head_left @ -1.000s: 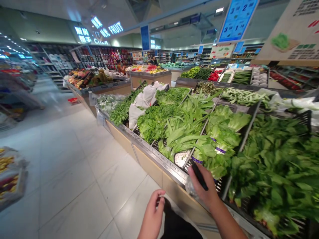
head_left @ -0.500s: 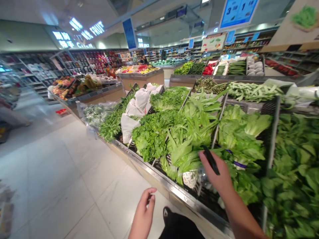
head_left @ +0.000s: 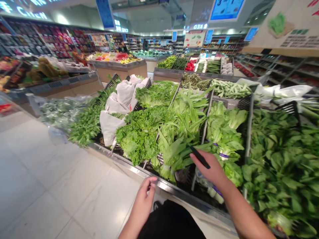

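Note:
My right hand [head_left: 210, 166] reaches over the vegetable bin, with a slim black handle-like object [head_left: 200, 157] lying across the grip between thumb and fingers. Its fingertips are mostly hidden, close to long-leaf lettuce [head_left: 174, 146]. To its right are leafy greens [head_left: 226, 132] bundled with purple bands. My left hand [head_left: 146, 196] hovers by the metal front edge of the stand [head_left: 169, 186], fingers loosely bent, thumb apart, nothing in it. Curly lettuce [head_left: 139, 132] fills the compartment ahead of it.
White cloth bags [head_left: 119, 103] lie among greens to the left, near plastic-wrapped greens [head_left: 67, 109]. Dark leafy greens [head_left: 281, 159] fill the right side. Grey dividers [head_left: 248, 139] separate compartments. Pale floor tiles [head_left: 62, 186] run along the left. Another produce stand [head_left: 122, 69] stands behind.
The view has turned right and moved closer to the stand. My right hand stays over the lettuce with the black object. My left hand is nearer the stand's metal edge.

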Demonstrator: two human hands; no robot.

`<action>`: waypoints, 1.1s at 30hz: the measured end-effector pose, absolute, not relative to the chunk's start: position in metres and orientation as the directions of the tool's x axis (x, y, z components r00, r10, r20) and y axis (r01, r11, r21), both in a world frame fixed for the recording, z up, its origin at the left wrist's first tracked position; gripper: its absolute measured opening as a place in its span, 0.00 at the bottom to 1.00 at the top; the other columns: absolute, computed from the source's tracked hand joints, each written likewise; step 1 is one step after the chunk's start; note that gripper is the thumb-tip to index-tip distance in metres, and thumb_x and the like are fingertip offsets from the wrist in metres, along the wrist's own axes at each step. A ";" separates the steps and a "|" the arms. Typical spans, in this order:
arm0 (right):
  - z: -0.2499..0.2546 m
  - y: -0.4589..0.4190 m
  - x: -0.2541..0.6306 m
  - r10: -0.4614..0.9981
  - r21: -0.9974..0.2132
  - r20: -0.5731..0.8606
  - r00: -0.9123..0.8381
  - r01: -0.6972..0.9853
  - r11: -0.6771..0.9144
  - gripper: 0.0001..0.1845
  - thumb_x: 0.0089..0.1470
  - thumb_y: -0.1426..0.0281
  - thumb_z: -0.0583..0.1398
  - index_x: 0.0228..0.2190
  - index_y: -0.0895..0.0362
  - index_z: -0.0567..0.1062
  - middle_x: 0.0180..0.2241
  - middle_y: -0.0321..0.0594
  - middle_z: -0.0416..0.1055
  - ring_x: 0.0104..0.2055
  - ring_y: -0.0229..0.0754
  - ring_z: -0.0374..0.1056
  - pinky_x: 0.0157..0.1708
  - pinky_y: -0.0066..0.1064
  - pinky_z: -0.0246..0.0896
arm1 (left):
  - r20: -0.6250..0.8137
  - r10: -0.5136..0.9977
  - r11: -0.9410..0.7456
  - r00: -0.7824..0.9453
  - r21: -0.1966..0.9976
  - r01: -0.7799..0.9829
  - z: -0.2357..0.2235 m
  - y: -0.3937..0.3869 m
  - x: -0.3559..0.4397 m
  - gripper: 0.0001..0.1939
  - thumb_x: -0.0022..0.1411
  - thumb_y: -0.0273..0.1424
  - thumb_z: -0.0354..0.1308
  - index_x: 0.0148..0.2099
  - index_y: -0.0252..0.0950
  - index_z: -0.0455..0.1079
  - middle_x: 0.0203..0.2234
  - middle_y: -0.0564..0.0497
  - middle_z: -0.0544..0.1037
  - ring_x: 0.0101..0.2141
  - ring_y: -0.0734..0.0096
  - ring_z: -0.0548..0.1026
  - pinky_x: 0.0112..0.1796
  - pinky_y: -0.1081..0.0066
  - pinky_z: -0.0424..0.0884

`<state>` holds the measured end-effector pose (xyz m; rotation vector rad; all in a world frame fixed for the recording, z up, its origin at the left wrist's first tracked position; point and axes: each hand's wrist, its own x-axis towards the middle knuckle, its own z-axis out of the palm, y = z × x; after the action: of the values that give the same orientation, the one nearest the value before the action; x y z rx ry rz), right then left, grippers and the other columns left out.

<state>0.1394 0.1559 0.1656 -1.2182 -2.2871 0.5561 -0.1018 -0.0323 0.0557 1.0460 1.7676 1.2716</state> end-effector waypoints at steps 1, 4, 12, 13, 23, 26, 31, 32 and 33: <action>0.165 0.152 0.141 0.849 -0.566 0.211 -0.484 0.648 0.510 0.22 0.67 0.52 0.53 0.27 0.52 0.70 0.25 0.37 0.73 0.29 0.44 0.70 0.30 0.32 0.57 | -0.087 0.913 0.182 -0.398 0.961 0.207 0.056 -0.029 -0.105 0.17 0.69 0.44 0.54 0.51 0.41 0.76 0.49 0.44 0.82 0.54 0.52 0.77 0.57 0.56 0.70; 0.164 0.137 0.144 0.888 -0.567 0.163 -0.430 0.696 0.441 0.22 0.66 0.52 0.53 0.26 0.52 0.69 0.24 0.35 0.71 0.27 0.43 0.69 0.29 0.32 0.55 | -0.087 0.937 0.164 -0.338 0.964 0.207 0.058 -0.023 -0.115 0.18 0.69 0.45 0.54 0.51 0.41 0.76 0.50 0.44 0.82 0.54 0.52 0.77 0.58 0.55 0.70; 0.164 0.082 0.124 0.965 -0.509 0.053 -0.256 0.825 0.247 0.22 0.65 0.53 0.53 0.26 0.52 0.71 0.25 0.37 0.74 0.28 0.44 0.70 0.29 0.32 0.55 | -0.048 0.987 0.084 -0.156 0.970 0.229 0.068 -0.028 -0.153 0.16 0.67 0.44 0.56 0.49 0.41 0.78 0.47 0.44 0.84 0.51 0.51 0.79 0.54 0.56 0.74; 0.163 0.075 0.121 0.971 -0.505 0.039 -0.237 0.833 0.223 0.22 0.65 0.53 0.52 0.26 0.52 0.71 0.25 0.38 0.74 0.28 0.45 0.70 0.29 0.32 0.56 | -0.055 0.988 0.087 -0.142 0.969 0.230 0.068 -0.031 -0.159 0.16 0.67 0.44 0.56 0.48 0.41 0.77 0.47 0.44 0.83 0.51 0.51 0.79 0.54 0.55 0.74; 0.142 0.007 0.081 0.993 -0.432 0.061 -0.099 0.894 0.116 0.23 0.66 0.52 0.51 0.32 0.53 0.76 0.31 0.42 0.79 0.34 0.48 0.74 0.33 0.33 0.58 | -0.101 0.995 0.097 0.011 0.975 0.199 0.062 -0.075 -0.214 0.16 0.69 0.44 0.55 0.51 0.43 0.76 0.52 0.45 0.81 0.55 0.51 0.76 0.57 0.55 0.71; 0.134 -0.016 0.062 0.999 -0.406 0.021 -0.042 0.913 0.047 0.22 0.65 0.55 0.52 0.27 0.53 0.74 0.25 0.40 0.77 0.29 0.46 0.73 0.30 0.32 0.55 | -0.101 0.994 0.094 0.031 0.976 0.195 0.059 -0.085 -0.225 0.16 0.69 0.43 0.55 0.50 0.43 0.76 0.51 0.45 0.82 0.55 0.52 0.77 0.57 0.55 0.71; 0.118 -0.054 0.024 0.986 -0.404 -0.039 -0.160 0.905 0.131 0.19 0.65 0.57 0.54 0.28 0.53 0.75 0.27 0.40 0.79 0.31 0.46 0.75 0.30 0.30 0.54 | -0.126 0.989 0.108 0.073 0.972 0.208 0.049 -0.096 -0.238 0.17 0.67 0.45 0.55 0.49 0.41 0.76 0.49 0.45 0.82 0.52 0.52 0.78 0.55 0.56 0.72; 0.116 -0.059 0.017 0.988 -0.380 -0.049 -0.146 0.918 0.117 0.18 0.64 0.57 0.55 0.28 0.53 0.76 0.27 0.41 0.80 0.30 0.46 0.76 0.29 0.30 0.53 | -0.133 0.987 0.112 0.088 0.970 0.215 0.047 -0.097 -0.240 0.18 0.66 0.46 0.55 0.48 0.41 0.75 0.49 0.44 0.82 0.52 0.52 0.78 0.55 0.55 0.71; 0.115 -0.063 0.011 0.993 -0.349 -0.056 -0.104 0.934 0.078 0.18 0.64 0.58 0.56 0.28 0.53 0.77 0.26 0.42 0.80 0.30 0.47 0.76 0.28 0.30 0.52 | -0.140 0.984 0.114 0.106 0.968 0.224 0.045 -0.098 -0.240 0.18 0.66 0.46 0.54 0.48 0.40 0.75 0.49 0.44 0.82 0.51 0.51 0.78 0.56 0.55 0.71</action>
<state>0.0106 -0.0631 0.1147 -1.9594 -2.1524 0.4456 -0.2405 -0.0985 0.0453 1.3235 1.3318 0.9128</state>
